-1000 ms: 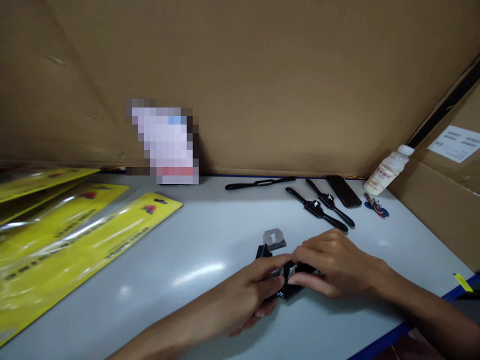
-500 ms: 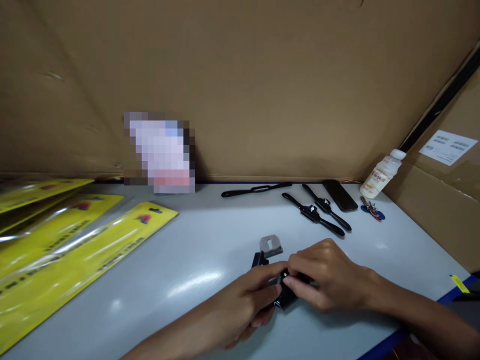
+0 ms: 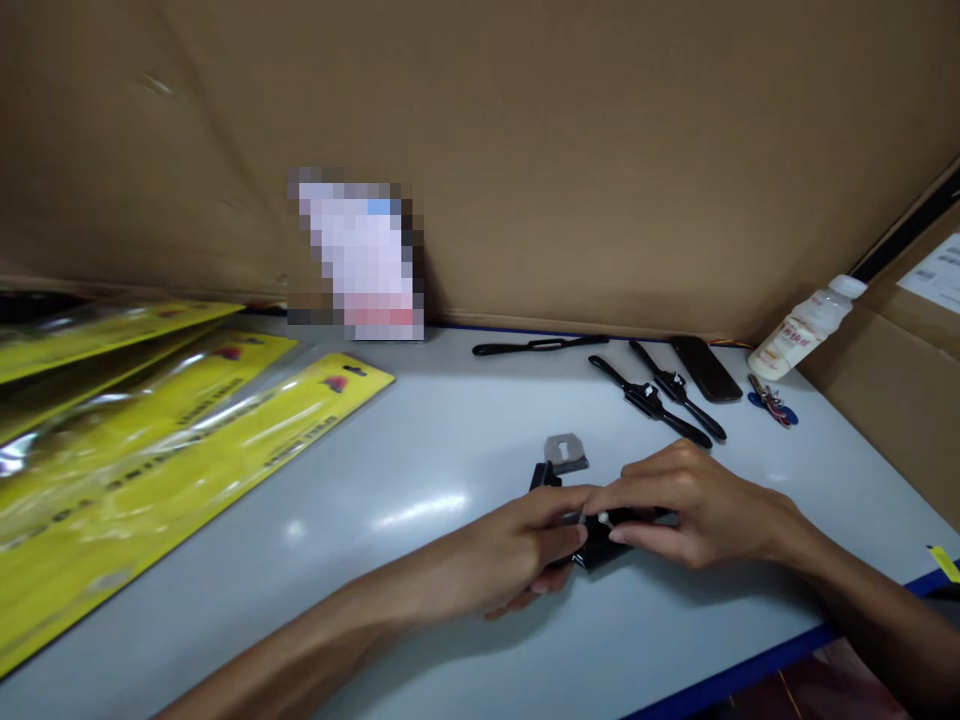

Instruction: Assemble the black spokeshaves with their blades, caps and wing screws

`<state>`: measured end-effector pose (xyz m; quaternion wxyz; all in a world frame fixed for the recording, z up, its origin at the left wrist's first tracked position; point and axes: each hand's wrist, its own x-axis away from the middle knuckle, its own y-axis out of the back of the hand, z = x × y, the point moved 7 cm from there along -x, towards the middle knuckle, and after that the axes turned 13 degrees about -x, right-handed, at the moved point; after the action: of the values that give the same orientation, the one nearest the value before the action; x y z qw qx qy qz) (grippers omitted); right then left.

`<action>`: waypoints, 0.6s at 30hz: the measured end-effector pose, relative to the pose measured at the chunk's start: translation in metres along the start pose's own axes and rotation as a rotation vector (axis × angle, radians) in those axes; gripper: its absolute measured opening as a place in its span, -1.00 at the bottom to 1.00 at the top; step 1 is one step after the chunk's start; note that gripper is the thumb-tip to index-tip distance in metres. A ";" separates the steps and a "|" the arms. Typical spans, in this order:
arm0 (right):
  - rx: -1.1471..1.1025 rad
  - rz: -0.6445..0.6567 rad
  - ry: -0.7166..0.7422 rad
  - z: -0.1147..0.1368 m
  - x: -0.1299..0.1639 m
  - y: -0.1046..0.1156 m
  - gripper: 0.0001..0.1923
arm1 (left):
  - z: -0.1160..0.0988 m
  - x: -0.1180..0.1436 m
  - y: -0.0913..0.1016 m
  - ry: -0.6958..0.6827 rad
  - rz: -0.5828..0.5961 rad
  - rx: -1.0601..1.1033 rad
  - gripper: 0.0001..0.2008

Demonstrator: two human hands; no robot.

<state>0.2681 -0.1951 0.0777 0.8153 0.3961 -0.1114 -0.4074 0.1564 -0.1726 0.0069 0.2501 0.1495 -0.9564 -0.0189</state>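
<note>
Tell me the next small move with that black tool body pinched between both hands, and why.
Probably reach for the grey metal blade plate. Both the left hand and the right hand pinch the black tool body on the white table, and the plate lies loose just beyond it, apart from the fingers.

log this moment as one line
left hand: grips small black metal tool | right hand: pinches same tool | flat grey metal blade: beside
</note>
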 end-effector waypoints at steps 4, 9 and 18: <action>-0.017 -0.006 0.012 0.000 -0.001 0.001 -0.74 | 0.000 0.000 0.000 -0.009 -0.007 -0.003 -0.72; -0.020 0.031 -0.009 -0.002 0.000 -0.002 -0.75 | 0.002 0.000 -0.003 0.043 0.036 -0.023 -0.67; 0.118 -0.006 0.039 -0.001 -0.001 -0.007 -0.76 | 0.001 0.001 -0.002 0.026 0.035 -0.027 -0.67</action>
<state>0.2640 -0.1967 0.0723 0.7913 0.4518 -0.1184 -0.3947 0.1552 -0.1753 0.0063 0.2650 0.1295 -0.9552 -0.0253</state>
